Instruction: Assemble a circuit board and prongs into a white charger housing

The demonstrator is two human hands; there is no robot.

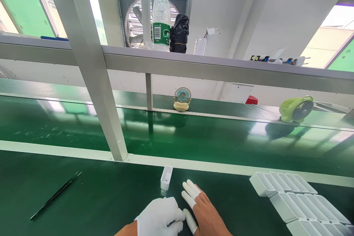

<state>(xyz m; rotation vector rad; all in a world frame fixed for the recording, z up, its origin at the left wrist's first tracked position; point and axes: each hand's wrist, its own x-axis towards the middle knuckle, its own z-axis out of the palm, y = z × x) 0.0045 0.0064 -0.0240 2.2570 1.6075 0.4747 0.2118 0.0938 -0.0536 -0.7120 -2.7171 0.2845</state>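
My left hand (160, 217) wears a white glove and rests curled into a loose fist on the green mat at the bottom of the view. Beside it my right hand (203, 212) lies flat with fingers stretched out, white finger cots on the thumb and two fingertips. Its thumb touches the gloved knuckles. A small white open plastic case (166, 177) stands on the mat just beyond the fingertips, touched by neither hand. Neither hand visibly holds anything.
Black tweezers (55, 195) lie on the mat at left. Rows of several white cases (298, 201) sit at lower right. A grey frame post (94, 70) rises in front. Beyond the green conveyor (193, 136) stand two small fans (182, 99) (296, 108); a bottle (161, 16) stands on the shelf.
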